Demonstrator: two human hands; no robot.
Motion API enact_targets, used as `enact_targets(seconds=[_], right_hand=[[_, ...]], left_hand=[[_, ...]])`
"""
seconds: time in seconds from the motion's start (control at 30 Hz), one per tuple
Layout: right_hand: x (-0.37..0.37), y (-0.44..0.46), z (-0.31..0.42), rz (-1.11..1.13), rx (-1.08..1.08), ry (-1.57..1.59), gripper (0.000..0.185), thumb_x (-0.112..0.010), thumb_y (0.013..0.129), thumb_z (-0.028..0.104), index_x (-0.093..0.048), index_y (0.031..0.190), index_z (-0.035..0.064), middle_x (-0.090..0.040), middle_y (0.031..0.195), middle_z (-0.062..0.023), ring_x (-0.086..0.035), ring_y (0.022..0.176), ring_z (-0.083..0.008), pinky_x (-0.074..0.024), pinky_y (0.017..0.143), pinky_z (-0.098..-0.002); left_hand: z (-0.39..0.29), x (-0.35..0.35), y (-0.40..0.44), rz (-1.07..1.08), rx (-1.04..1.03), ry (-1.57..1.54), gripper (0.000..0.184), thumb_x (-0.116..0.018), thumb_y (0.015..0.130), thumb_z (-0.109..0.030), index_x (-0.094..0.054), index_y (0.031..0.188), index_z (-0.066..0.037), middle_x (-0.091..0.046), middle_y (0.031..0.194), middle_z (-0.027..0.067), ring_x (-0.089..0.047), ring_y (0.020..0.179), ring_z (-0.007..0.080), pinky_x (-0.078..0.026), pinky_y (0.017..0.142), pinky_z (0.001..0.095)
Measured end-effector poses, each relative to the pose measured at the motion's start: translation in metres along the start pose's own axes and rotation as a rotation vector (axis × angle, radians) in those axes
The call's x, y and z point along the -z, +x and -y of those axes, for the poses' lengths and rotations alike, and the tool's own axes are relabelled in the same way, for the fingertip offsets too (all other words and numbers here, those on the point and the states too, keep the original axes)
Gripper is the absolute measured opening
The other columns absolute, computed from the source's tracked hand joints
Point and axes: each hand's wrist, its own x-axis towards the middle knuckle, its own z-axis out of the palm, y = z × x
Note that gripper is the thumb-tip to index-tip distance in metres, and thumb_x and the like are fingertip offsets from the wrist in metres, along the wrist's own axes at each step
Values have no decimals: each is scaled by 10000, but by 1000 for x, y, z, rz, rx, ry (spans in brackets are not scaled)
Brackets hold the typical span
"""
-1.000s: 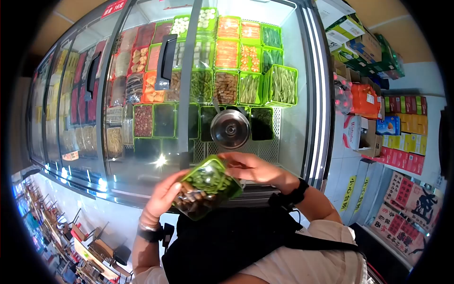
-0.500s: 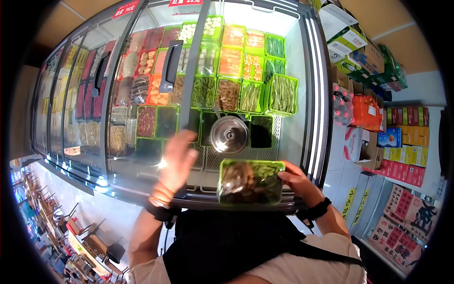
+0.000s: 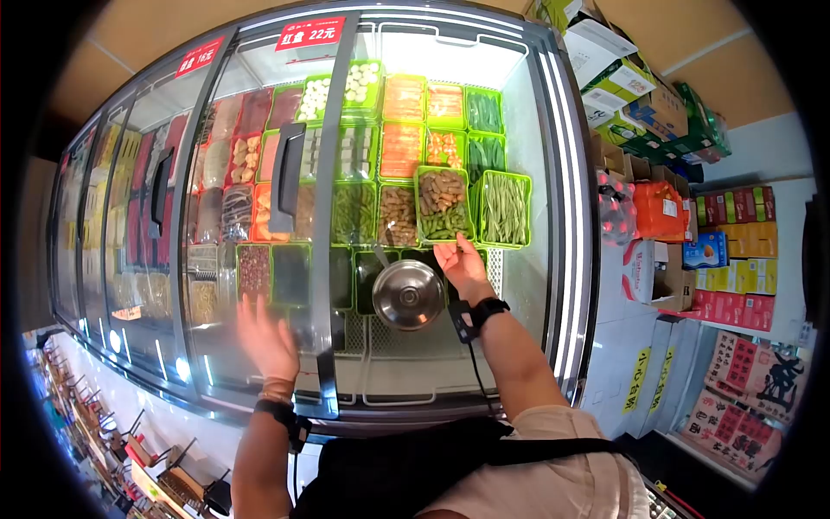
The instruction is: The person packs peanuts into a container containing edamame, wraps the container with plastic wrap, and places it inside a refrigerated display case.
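Observation:
My right hand (image 3: 462, 266) reaches inside the display fridge and grips the near edge of a green-rimmed tray (image 3: 443, 203). Brown peanuts in shells fill the far part of this tray, green pods the near part. It sits over the rows of trays, just left of a tray of green beans (image 3: 504, 208); whether it rests on those below I cannot tell. My left hand (image 3: 268, 339), a little blurred, is held over the glass door with fingers apart and nothing in them. A round metal lid (image 3: 408, 296) lies close to my right wrist.
Green-rimmed trays of quail eggs (image 3: 361, 82) and carrot-coloured slices (image 3: 402, 149) stand farther in. A sliding door's black handle (image 3: 287, 177) and frame are at left. Stacked drink boxes (image 3: 735, 246) stand right of the fridge, chairs (image 3: 186, 467) at lower left.
My right hand has carried the tray from the fridge's front edge forward over the other trays. My left hand has shifted left and nearer to me. The view has also shifted.

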Motion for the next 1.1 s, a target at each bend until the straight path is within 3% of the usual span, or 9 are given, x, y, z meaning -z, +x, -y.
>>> enact_targets(seconds=[0.23, 0.4, 0.53, 0.63, 0.67, 0.9, 0.93, 1.1], right_hand=[[39, 35, -3, -127, 74, 28, 133, -581, 945, 67, -524, 1065, 59, -592, 1049, -127, -592, 1002, -299, -510, 961, -497], [53, 42, -6, -136, 33, 67, 177, -617, 928, 84, -561, 1096, 86, -595, 1093, -88, -538, 1114, -281, -426, 1034, -522], [55, 44, -8, -130, 66, 37, 133, -621, 934, 141, -585, 1025, 50, -642, 1056, -109, -576, 1074, -284, -417, 1046, -484], [69, 55, -3, -111, 25, 35, 162, -627, 916, 96, -598, 1075, 89, -634, 1104, -78, -559, 1107, -260, -440, 1015, -514], [71, 56, -3, -121, 24, 20, 147, -631, 913, 110, -613, 1057, 88, -657, 1070, -77, -585, 1074, -257, -448, 1005, -504], [68, 54, -5, -152, 52, -6, 118, -611, 934, 153, -633, 1030, 87, -686, 1020, -76, -610, 1037, -253, -455, 974, -487], [66, 55, -6, -173, 52, 18, 144, -591, 946, 168, -618, 1066, 93, -670, 1045, -83, -593, 1051, -251, -449, 971, -477], [34, 45, -5, -298, 91, 81, 266, -595, 922, 212, -552, 1136, 60, -572, 1158, -98, -533, 1087, -267, -433, 985, -438]], left_hand=[[-1, 2, 5, -10, -52, -34, 562, -423, 957, -264, -337, 1460, -27, -289, 1528, 200, -237, 1419, 402, -159, 1154, 510], [-2, 1, 5, -2, -30, -22, 567, -418, 952, -264, -334, 1462, -29, -292, 1526, 204, -232, 1420, 411, -148, 1155, 524], [-1, 2, 6, 11, -13, -47, 576, -438, 935, -249, -338, 1459, -33, -288, 1529, 202, -230, 1424, 407, -142, 1157, 527], [0, 3, 5, 42, 6, 3, 609, -466, 896, -222, -340, 1460, -29, -291, 1521, 235, -251, 1406, 441, -199, 1132, 533], [0, 2, 6, 46, 19, -29, 575, -439, 936, -253, -342, 1456, -28, -284, 1526, 214, -231, 1427, 399, -135, 1160, 531], [3, 1, 7, 34, 0, -52, 562, -440, 944, -256, -348, 1453, -37, -293, 1517, 221, -246, 1415, 414, -160, 1154, 529], [6, -2, 6, 21, -9, -35, 616, -503, 873, -227, -358, 1437, -24, -307, 1503, 249, -271, 1387, 459, -209, 1114, 560], [3, 1, 7, 41, 25, -48, 620, -519, 869, -202, -351, 1443, -39, -297, 1512, 231, -256, 1399, 442, -185, 1133, 550]])
